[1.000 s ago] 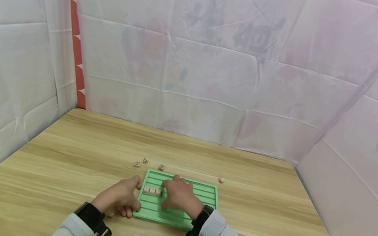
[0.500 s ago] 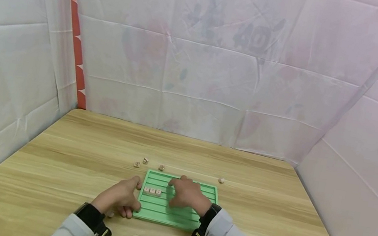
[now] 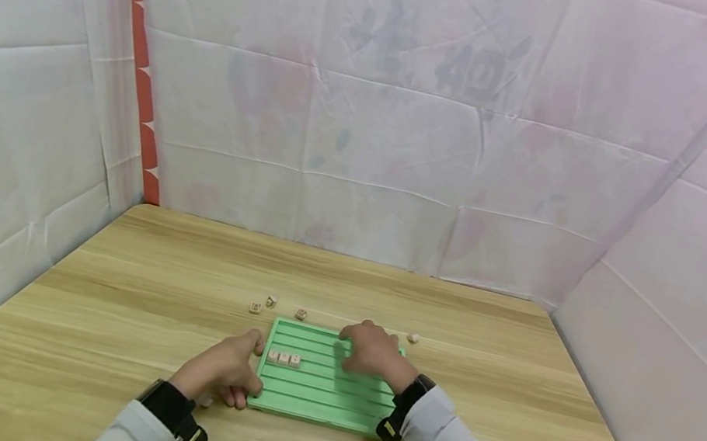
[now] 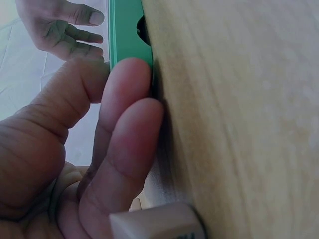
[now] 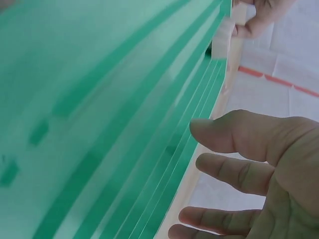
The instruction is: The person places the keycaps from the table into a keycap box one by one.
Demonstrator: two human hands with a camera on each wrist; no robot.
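Observation:
A green ridged tray [image 3: 320, 409] lies on the wooden table. Three small beige letter tiles [image 3: 283, 359] sit side by side in one of its rows, near the left edge. My left hand [image 3: 221, 367] grips the tray's left side, thumb at the near left corner. Beneath that hand a loose tile [image 4: 154, 222] shows large in the left wrist view. Over the right part of the tray hovers my right hand [image 3: 373, 350], its fingers [image 5: 234, 172] spread and relaxed with nothing between them.
Beyond the tray's far edge lie several loose tiles: a left one [image 3: 255, 307], another close behind it [image 3: 271, 301], a third [image 3: 301, 314], and a whitish one [image 3: 413, 337] farther right. White sheeting [image 3: 382, 139] walls the table [image 3: 484, 322] at the back and sides.
My right hand has moved right and away from the three tiles, towards the tray's far right. The left hand and the tray have stayed put.

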